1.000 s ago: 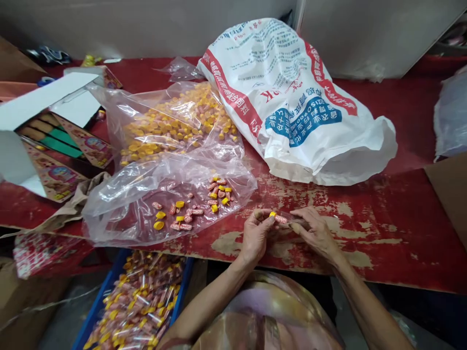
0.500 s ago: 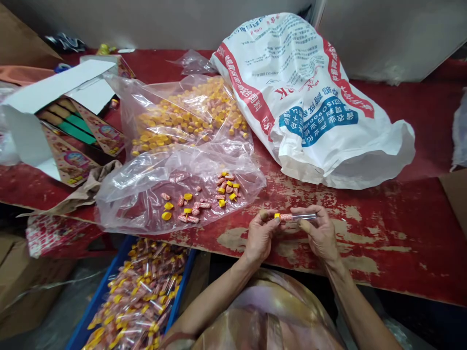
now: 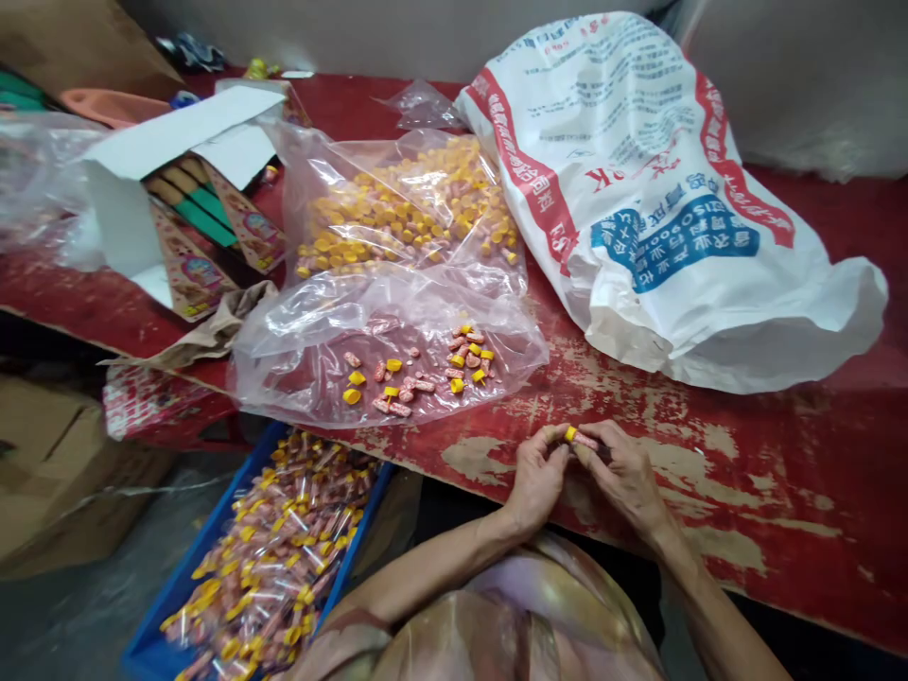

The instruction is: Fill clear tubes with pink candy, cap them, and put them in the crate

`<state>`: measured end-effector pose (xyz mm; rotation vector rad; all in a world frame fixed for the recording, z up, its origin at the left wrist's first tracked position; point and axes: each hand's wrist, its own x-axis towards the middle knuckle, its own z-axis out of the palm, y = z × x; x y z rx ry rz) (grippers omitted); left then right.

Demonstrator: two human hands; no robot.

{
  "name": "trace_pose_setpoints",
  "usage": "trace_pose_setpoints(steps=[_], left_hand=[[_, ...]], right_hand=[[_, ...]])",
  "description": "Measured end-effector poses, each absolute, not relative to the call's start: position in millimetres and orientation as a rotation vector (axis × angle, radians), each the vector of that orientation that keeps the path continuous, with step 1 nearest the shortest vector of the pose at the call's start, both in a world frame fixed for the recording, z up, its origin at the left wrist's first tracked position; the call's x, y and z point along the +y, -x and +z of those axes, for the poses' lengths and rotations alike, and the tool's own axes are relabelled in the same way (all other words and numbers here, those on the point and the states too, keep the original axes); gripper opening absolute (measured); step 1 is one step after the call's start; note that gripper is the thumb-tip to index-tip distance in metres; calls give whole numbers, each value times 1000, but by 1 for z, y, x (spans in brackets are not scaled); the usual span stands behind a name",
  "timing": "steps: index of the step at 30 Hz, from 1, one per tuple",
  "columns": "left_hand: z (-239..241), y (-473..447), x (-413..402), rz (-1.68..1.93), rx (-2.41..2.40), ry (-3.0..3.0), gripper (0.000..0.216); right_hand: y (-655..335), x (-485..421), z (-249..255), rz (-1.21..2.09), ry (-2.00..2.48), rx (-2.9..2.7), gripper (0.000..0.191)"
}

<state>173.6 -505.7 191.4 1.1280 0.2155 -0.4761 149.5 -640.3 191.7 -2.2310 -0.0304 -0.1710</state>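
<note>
We find the table (image 3: 780, 473) running across the middle of the frame. On it, at upper right, lies the sack (image 3: 659, 189). Left of the sack, at upper centre, is the bag of caps (image 3: 404, 208), and before it, nearer the table's edge, the flat bag (image 3: 383, 359) with loose pieces in it. The box (image 3: 177, 180) sits on the table at upper left. Below the edge, at lower left, stands the crate (image 3: 148, 654), with a carton (image 3: 57, 473) left of it. At lower centre the left hand (image 3: 535, 478) and right hand (image 3: 628, 478) meet over the edge, the tube (image 3: 582, 440) pinched between them.
</note>
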Motion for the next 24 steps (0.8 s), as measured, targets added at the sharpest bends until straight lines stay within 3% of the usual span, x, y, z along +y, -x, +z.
trace_pose_setpoints(steps=[5, 11, 17, 21, 24], left_hand=[[190, -185, -498, -522, -50, -1456, 20], [202, -206, -457, -160, -219, -1855, 23], [207, -272, -378, 334, -8, -2174, 19], [202, -332, -329, 321, 153, -2302, 16], [194, -366, -308, 272, 224, -2242, 10]], right_hand=[[-158, -656, 197, 25, 2359, -162, 21], [-182, -655, 180, 69, 2793, -390, 17], [-196, -668, 165, 205, 2507, -450, 21], [-193, -680, 172, 209, 2409, -419, 24], [-188, -676, 167, -45, 2421, -316, 28]])
